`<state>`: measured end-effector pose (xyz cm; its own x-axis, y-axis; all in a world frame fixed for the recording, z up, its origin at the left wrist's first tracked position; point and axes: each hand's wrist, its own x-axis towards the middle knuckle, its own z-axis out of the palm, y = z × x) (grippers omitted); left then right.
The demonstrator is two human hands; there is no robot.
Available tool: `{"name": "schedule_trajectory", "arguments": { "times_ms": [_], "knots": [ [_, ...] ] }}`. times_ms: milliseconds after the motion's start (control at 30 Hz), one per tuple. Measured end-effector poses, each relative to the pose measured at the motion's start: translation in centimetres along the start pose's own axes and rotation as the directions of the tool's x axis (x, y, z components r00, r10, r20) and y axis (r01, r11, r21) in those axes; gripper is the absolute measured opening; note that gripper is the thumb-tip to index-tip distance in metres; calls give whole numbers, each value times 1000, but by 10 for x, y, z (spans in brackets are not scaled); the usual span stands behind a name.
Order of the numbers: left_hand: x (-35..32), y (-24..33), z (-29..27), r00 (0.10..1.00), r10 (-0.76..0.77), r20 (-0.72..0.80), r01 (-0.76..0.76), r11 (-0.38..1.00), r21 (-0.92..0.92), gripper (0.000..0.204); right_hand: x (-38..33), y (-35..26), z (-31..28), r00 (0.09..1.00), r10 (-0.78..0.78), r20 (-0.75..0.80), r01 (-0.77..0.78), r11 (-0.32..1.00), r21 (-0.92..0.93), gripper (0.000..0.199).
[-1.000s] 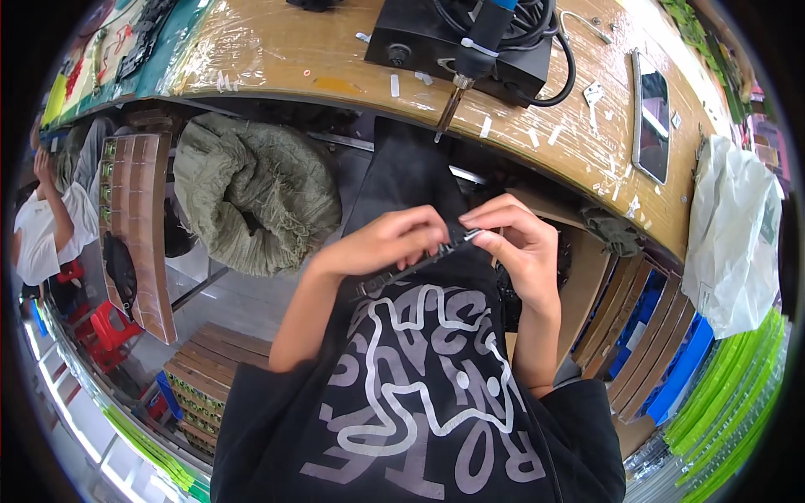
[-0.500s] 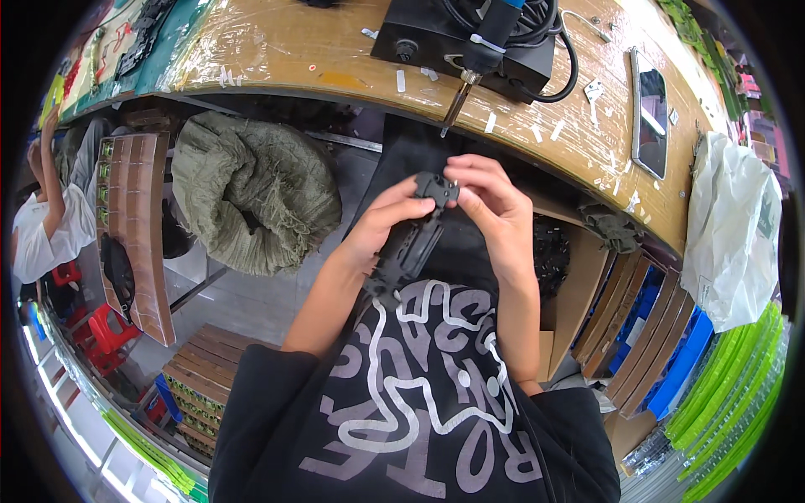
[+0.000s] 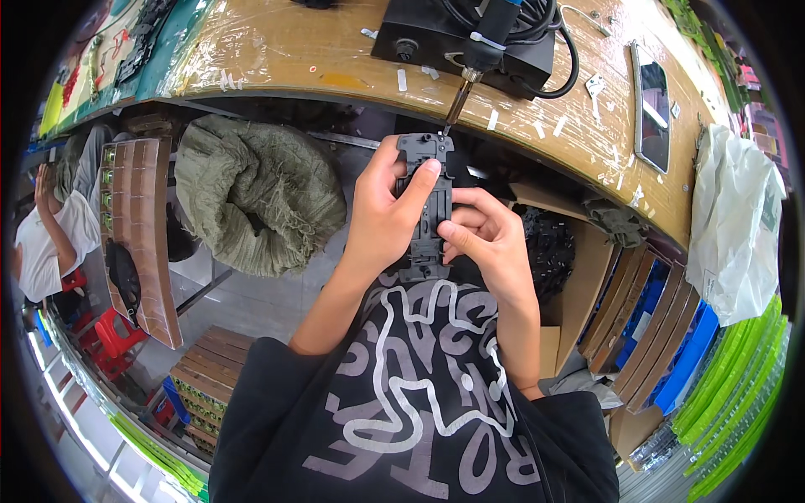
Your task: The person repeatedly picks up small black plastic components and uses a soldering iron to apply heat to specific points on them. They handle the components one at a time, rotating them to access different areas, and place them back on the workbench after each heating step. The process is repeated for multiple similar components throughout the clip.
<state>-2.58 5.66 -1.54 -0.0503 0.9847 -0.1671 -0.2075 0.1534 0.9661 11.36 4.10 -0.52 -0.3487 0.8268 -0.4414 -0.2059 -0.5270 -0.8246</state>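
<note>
Black plastic part (image 3: 425,201) is pinched upright between both hands, left hand (image 3: 387,214) and right hand (image 3: 489,239), fingers pressed on it, just below the bench (image 3: 277,50) edge. Cardboard box (image 3: 579,277) beside holds black pieces; white bag (image 3: 738,226) hangs right.

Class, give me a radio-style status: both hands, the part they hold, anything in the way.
Left hand and right hand: grip shut on long black plastic part. Part upright, top end at soldering iron tip. Nothing between them.
</note>
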Motion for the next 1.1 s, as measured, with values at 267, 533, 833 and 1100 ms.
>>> {"name": "schedule_trajectory", "arguments": {
  "times_ms": [267,533,833,1100],
  "knots": [
    [1,4,2,1000,4,-12,-4,1000,-21,16,-5,-6,-1,995,-19,95,16,999,37,43],
    [0,4,2,1000,16,-10,-16,1000,2,16,-5,-4,-3,994,-33,109,29,999,33,45],
    [0,6,3,999,23,-22,-23,999,32,15,-4,-1,-5,994,-44,105,38,997,61,45],
    [2,7,4,999,34,-33,-32,997,65,15,-3,-2,-5,994,-44,101,35,995,90,44]
  ]
}}
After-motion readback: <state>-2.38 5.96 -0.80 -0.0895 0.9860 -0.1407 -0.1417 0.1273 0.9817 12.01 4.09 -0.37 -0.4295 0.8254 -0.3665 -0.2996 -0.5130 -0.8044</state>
